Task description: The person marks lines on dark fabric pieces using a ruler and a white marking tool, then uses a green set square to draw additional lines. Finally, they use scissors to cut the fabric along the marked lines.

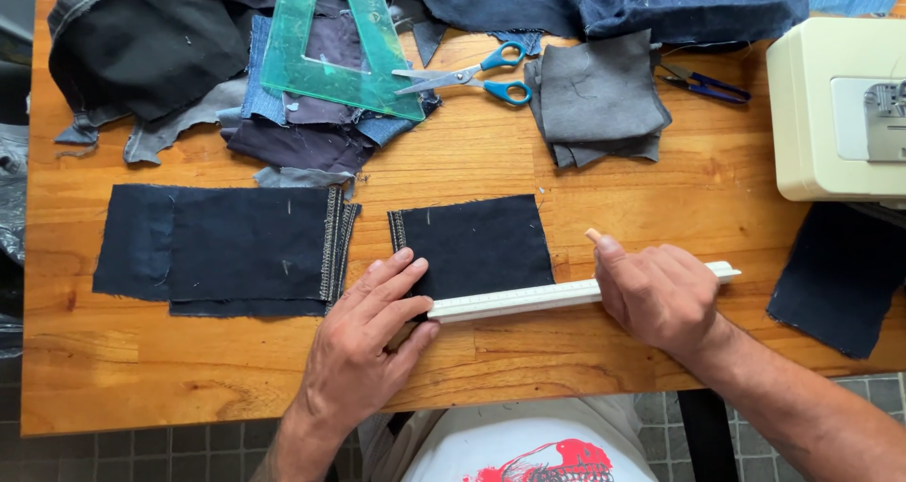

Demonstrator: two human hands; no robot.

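Head view: white ruler [528,299] lies between left hand [370,336] and right hand [658,293].

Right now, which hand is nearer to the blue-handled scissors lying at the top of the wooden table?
Left. The left hand lies flat on the dark cloth piece, below the blue-handled scissors. The right hand presses the white ruler, lower and further right.

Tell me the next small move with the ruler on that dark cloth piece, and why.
Probably draw the chalk along the ruler. The left hand pins the ruler's end on the dark cloth piece, the ruler lies along its lower edge, and the right hand holds the chalk just above the ruler.
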